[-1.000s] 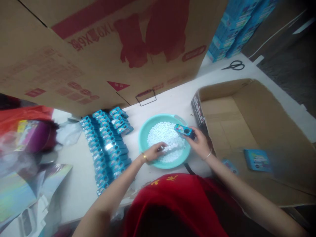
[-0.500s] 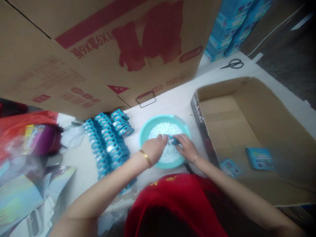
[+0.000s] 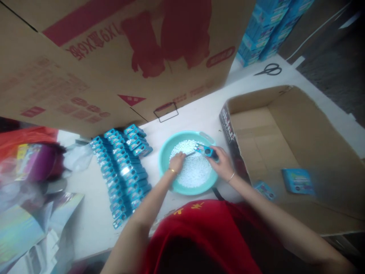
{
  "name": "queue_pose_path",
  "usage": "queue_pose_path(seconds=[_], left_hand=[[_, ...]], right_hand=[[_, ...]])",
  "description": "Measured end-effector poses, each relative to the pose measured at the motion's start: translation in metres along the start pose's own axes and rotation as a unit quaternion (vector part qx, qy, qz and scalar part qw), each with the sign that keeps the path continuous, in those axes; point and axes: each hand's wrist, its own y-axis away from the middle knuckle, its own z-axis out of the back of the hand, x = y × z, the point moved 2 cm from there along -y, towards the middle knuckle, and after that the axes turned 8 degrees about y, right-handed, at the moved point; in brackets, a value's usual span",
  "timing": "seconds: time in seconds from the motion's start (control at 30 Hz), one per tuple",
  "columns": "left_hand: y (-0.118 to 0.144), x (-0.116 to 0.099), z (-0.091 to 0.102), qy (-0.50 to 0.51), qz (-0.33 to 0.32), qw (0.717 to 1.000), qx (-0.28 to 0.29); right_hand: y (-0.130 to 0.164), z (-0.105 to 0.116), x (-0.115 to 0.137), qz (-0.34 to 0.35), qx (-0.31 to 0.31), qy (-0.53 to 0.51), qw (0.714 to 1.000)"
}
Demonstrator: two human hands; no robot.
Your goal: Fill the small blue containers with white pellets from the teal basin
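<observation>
a carton (image 3: 176,82) backs our white table (image 3: 196,116); our left hand (image 3: 177,162) grips a thin tool (image 3: 190,154), right hand (image 3: 222,163) a blue box (image 3: 204,150).

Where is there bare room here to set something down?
Bare table lies between the box rows and the shiny sheets, and between the scissors and the open carton, whose far end is bare too. The basin is crowded: it holds pellets, with the left hand and right hand at it.

Held blue box (image 3: 204,150), print illegibly small
</observation>
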Motion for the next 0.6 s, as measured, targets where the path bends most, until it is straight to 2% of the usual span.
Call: queue_pose_path(seconds=[0.07, 0.13, 0.2, 0.3, 0.43, 0.5, 0.6], left_hand=[[0.000, -0.003, -0.026, 0.022, -0.024, 0.999, 0.016], [0.006, -0.008, -0.044, 0.053, -0.046, 0.997, 0.032], [0.014, -0.010, -0.055, 0.089, -0.063, 0.993, 0.046], [0.023, -0.010, -0.060, 0.146, -0.084, 0.984, 0.064], [0.032, -0.007, -0.044, 0.203, -0.105, 0.970, 0.082], [0.039, -0.006, -0.024, 0.240, -0.115, 0.960, 0.085], [0.054, -0.007, 0.019, 0.297, -0.131, 0.943, 0.077]], right_hand=[[-0.001, 0.002, 0.001, -0.003, 0.002, 0.002, 1.000], [-0.001, 0.005, 0.001, -0.007, 0.002, 0.002, 1.000], [-0.001, 0.006, 0.001, -0.010, 0.002, -0.001, 1.000], [0.001, 0.006, 0.001, -0.017, 0.008, -0.007, 1.000], [0.002, 0.003, 0.000, -0.021, 0.011, -0.014, 1.000], [0.003, 0.001, -0.001, -0.012, 0.014, -0.011, 1.000], [0.004, -0.002, -0.003, 0.011, 0.020, -0.003, 1.000]])
